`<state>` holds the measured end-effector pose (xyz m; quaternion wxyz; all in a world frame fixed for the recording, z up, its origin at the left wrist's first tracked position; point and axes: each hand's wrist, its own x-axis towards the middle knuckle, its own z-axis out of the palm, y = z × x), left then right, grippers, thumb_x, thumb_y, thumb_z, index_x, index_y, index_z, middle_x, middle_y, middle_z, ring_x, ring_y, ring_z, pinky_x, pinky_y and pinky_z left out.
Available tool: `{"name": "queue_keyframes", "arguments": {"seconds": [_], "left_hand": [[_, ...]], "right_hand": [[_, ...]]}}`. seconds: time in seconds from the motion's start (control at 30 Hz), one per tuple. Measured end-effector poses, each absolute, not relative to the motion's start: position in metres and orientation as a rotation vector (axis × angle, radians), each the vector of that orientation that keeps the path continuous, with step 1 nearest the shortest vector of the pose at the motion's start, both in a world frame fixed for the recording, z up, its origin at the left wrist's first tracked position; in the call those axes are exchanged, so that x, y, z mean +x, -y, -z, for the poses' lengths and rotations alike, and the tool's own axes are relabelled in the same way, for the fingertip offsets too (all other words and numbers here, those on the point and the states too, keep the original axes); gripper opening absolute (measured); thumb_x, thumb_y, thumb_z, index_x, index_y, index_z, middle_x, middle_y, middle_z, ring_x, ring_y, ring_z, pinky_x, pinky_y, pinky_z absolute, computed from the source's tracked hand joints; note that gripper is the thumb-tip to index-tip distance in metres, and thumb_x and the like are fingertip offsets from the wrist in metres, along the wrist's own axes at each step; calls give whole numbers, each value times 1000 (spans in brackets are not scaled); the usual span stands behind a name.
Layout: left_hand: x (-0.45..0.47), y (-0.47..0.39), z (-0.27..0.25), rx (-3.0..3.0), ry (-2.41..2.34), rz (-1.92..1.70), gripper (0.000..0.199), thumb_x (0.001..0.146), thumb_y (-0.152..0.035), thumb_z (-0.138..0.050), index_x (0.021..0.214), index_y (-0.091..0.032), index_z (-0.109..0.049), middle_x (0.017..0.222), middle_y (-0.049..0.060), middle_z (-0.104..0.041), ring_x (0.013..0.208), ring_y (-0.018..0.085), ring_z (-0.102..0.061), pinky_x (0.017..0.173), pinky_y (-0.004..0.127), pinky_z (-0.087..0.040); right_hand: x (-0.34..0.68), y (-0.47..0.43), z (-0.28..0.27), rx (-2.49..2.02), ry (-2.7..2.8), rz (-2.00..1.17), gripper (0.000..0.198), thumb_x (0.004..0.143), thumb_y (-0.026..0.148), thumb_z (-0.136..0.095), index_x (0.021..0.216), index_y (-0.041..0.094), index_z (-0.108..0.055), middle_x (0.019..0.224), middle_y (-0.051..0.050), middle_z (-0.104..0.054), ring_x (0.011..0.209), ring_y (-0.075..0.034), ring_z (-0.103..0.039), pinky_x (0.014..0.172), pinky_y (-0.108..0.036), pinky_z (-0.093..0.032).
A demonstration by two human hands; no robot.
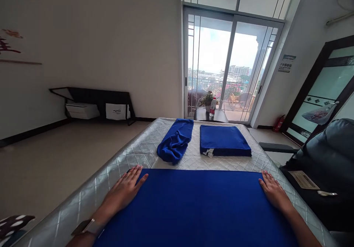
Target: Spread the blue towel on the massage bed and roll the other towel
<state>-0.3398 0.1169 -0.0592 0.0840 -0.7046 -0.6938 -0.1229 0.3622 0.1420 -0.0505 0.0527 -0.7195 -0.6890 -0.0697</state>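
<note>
A blue cloth (201,206) lies spread flat on the quilted mattress (138,151) in front of me. My left hand (127,184) rests flat at its far left corner, fingers stretched out and thumb apart. At the far right corner my right hand (272,188) lies palm down, fingers extended. Neither hand grips anything. Beyond the spread cloth sits a crumpled blue cloth (175,140), bunched at its near end. To the right of that is a neat stack of folded blue cloths (224,138) with white tags at its near left corner.
A small dark table (218,117) with a water bottle (212,107) and a potted plant (207,99) stands past the mattress. A black padded chair (332,151) flanks the right side. Along the left wall is a black rack (102,96) with white boxes.
</note>
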Motion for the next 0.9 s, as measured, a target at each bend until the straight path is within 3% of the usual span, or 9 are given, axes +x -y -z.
{"name": "queue_keyframes", "arguments": {"seconds": [0.23, 0.37, 0.5, 0.67, 0.77, 0.9], "left_hand": [[-336, -110, 42, -2063, 2206, 307, 63, 98, -43, -27, 149, -8, -37, 158, 14, -35, 146, 26, -32, 118, 47, -31], [-310, -96, 13, -1922, 2139, 411, 72, 95, -49, -32, 145, 2, -40, 155, 22, -37, 146, 32, -32, 119, 51, -28], [-263, -84, -20, -2024, 1938, 550, 66, 97, -49, -31, 142, -5, -48, 153, 20, -43, 144, 32, -36, 119, 52, -29], [-167, -89, -31, -2394, 1722, 568, 53, 100, -44, -33, 138, -15, -55, 148, 14, -53, 140, 28, -44, 116, 46, -39], [-109, -97, -21, -2501, 1618, 560, 55, 102, -49, -31, 141, -17, -52, 149, 12, -52, 142, 24, -41, 116, 42, -38], [-69, -102, -3, -2565, 1565, 566, 55, 104, -46, -25, 145, -16, -46, 151, 13, -49, 143, 24, -39, 117, 46, -37]], "right_hand": [[348, -134, 35, -2265, 2057, 192, 65, 97, 41, -18, 154, 11, -28, 162, -10, -26, 149, -24, -21, 120, -47, -25], [327, -119, 10, -2313, 1996, 257, 62, 97, 34, -21, 151, 7, -35, 159, -13, -32, 148, -26, -25, 120, -48, -23], [277, -103, -17, -2126, 2091, 209, 60, 96, 30, -23, 148, 6, -40, 157, -14, -36, 148, -24, -26, 121, -45, -21], [162, -87, -39, -1712, 2332, -90, 62, 99, 41, -22, 152, 11, -35, 159, -9, -33, 149, -19, -22, 122, -37, -17], [104, -87, -40, -1587, 2406, -181, 61, 99, 39, -21, 153, 11, -30, 160, -9, -29, 149, -18, -20, 122, -37, -14], [73, -94, -22, -1607, 2409, -209, 59, 98, 28, -21, 153, 9, -29, 161, -11, -26, 150, -20, -18, 122, -38, -15]]}}
